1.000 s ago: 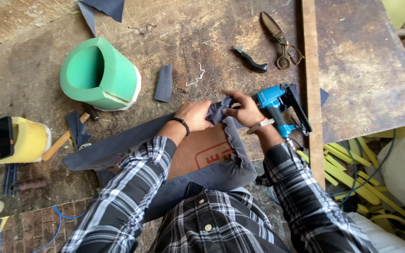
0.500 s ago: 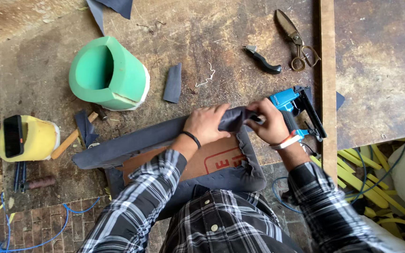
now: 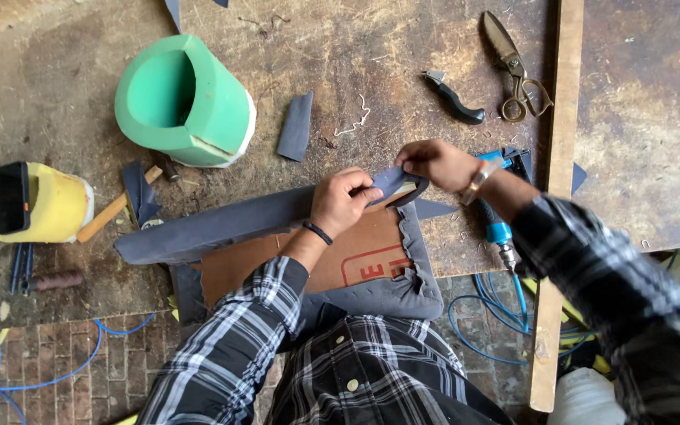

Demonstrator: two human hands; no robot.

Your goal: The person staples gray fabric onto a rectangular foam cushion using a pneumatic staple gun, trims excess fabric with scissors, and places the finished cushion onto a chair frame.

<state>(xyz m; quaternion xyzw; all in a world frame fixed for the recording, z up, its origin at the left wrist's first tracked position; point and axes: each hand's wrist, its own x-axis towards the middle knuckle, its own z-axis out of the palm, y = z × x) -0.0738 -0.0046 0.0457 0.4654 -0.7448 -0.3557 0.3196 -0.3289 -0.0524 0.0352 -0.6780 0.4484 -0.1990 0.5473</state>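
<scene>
A panel with a brown cardboard back (image 3: 356,256) lies at the near edge of the workbench, wrapped in grey fabric (image 3: 222,224). My left hand (image 3: 344,201) pinches a fold of that fabric at the panel's far right corner. My right hand (image 3: 438,164) grips the same fold of fabric from the right, just above it. A blue pneumatic stapler (image 3: 497,224) lies on the bench under my right wrist, with no hand on it.
A green foam cylinder (image 3: 186,98) and a yellow foam block (image 3: 37,203) sit at the left. A grey fabric scrap (image 3: 296,126), a black knife (image 3: 454,98) and scissors (image 3: 513,67) lie beyond. A wooden slat (image 3: 556,205) runs down the right. Blue hose (image 3: 489,323) hangs below.
My right hand has let go of the blue stapler and moved onto the fabric fold at the corner. The left hand stays on the fabric.
</scene>
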